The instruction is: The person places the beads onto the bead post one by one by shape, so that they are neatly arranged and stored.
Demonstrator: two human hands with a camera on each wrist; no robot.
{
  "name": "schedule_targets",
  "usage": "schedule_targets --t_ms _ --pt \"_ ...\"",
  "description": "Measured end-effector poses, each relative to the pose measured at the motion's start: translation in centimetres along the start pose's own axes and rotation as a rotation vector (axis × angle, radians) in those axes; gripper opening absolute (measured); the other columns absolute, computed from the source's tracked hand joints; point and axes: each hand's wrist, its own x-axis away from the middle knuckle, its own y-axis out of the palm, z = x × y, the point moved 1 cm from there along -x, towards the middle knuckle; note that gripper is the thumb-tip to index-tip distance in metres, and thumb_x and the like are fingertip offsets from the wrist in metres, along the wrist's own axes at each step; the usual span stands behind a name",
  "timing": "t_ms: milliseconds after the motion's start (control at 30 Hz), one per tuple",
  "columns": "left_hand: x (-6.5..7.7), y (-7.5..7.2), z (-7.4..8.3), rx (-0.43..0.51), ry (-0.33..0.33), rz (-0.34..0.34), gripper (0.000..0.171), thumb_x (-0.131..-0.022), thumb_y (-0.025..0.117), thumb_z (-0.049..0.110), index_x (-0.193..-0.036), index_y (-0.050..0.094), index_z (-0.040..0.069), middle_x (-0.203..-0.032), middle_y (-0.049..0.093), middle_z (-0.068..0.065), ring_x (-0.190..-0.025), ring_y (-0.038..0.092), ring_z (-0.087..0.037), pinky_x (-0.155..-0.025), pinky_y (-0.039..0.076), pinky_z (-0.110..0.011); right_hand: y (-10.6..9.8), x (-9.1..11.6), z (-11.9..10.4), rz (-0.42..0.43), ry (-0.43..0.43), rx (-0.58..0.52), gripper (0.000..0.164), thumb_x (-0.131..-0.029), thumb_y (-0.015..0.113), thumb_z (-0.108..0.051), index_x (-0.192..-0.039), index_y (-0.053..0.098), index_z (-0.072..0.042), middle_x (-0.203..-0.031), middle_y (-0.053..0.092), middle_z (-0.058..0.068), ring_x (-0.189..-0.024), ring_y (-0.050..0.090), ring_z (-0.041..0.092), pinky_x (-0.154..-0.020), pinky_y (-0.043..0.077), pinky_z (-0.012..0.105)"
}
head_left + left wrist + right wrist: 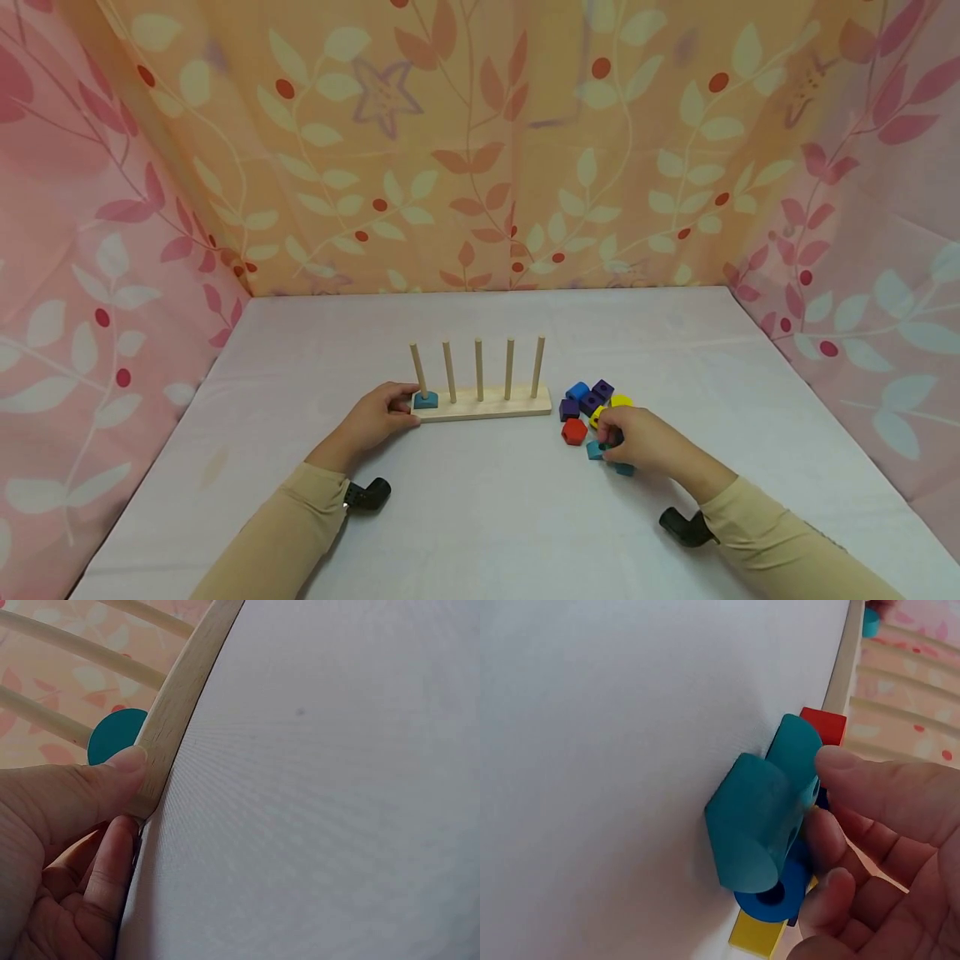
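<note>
My left hand point(375, 417) grips the left end of a wooden peg stand point(487, 409), its thumb on the base's edge in the left wrist view. Five upright pegs rise from the base, and a teal half-round block point(426, 401) sits at the foot of the leftmost one. To the right of the stand, my right hand point(648, 437) reaches into a group of coloured blocks. Its thumb and fingertips are at a teal half-round block point(793, 746), pinching its edge. Another teal half-round block point(746, 817) lies against that one.
Around the right hand lie a red hexagonal block point(574, 432), several purple cubes point(569, 409), a blue block point(577, 391) and yellow blocks point(621, 401). A white cloth point(480, 517) covers the table, with patterned curtains point(480, 150) behind and at both sides.
</note>
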Motion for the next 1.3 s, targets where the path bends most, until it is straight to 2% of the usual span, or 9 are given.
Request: schedule_targets --t_ms 167,400,800,967,1100,1300 --pt "0.1 0.0 0.1 -0.002 0.001 -0.002 0.051 -0.076 0.074 0.017 -0.124 0.056 0.011 -0.101 0.056 -0.003 -0.086 0.051 -0.015 -0.074 0.041 -0.030 -0.1 0.1 -0.1 -0.008 0.022 0.017 0.020 -0.072 0.074 -0.003 -0.084 0.061 -0.012 -0.067 0.047 0.000 -0.066 0.044 0.014 -0.056 0.039 0.027" --pt "0.2 -0.2 0.3 -0.006 -0.007 -0.004 0.052 -0.076 0.074 0.017 -0.125 0.056 0.011 -0.101 0.056 -0.003 -0.086 0.051 -0.015 -0.074 0.042 -0.029 -0.2 0.2 0.0 -0.006 0.012 0.028 0.016 -0.073 0.074 -0.004 -0.081 0.063 -0.012 -0.065 0.047 -0.001 -0.065 0.044 0.014 -0.055 0.039 0.026" --pt "0.3 -0.2 0.5 -0.001 -0.020 -0.004 0.051 -0.077 0.074 0.016 -0.124 0.056 0.011 -0.099 0.055 -0.003 -0.085 0.051 -0.016 -0.073 0.041 -0.030 -1.1 0.0 -0.2 0.026 -0.077 -0.007 0.014 -0.075 0.074 -0.011 -0.085 0.066 -0.014 -0.083 0.053 -0.002 -0.076 0.049 0.015 -0.064 0.044 0.027" --pt "0.3 -0.2 0.5 -0.009 -0.026 -0.004 0.051 -0.077 0.074 0.017 -0.124 0.056 0.011 -0.099 0.055 -0.003 -0.086 0.051 -0.015 -0.073 0.041 -0.029 -2.0 0.2 -0.9 0.048 -0.071 -0.049 0.015 -0.077 0.072 -0.012 -0.088 0.063 -0.014 -0.085 0.054 0.003 -0.075 0.048 0.017 -0.060 0.043 0.028" --pt "0.2 -0.2 0.5 -0.013 -0.024 -0.002 0.051 -0.077 0.074 0.017 -0.124 0.056 0.011 -0.099 0.055 -0.003 -0.086 0.051 -0.016 -0.073 0.041 -0.029 -2.8 0.1 -1.8 0.063 -0.068 -0.118 0.015 -0.079 0.071 -0.013 -0.090 0.060 -0.014 -0.082 0.056 0.000 -0.076 0.050 0.017 -0.061 0.045 0.029" --pt "0.1 -0.2 0.4 -0.019 -0.018 0.001 0.052 -0.076 0.075 0.018 -0.124 0.056 0.011 -0.099 0.055 -0.003 -0.085 0.051 -0.015 -0.073 0.041 -0.029 -3.7 -0.5 -3.8 0.120 -0.158 -0.159 0.017 -0.081 0.069 -0.013 -0.094 0.059 -0.014 -0.085 0.060 -0.003 -0.080 0.055 0.015 -0.069 0.049 0.029"
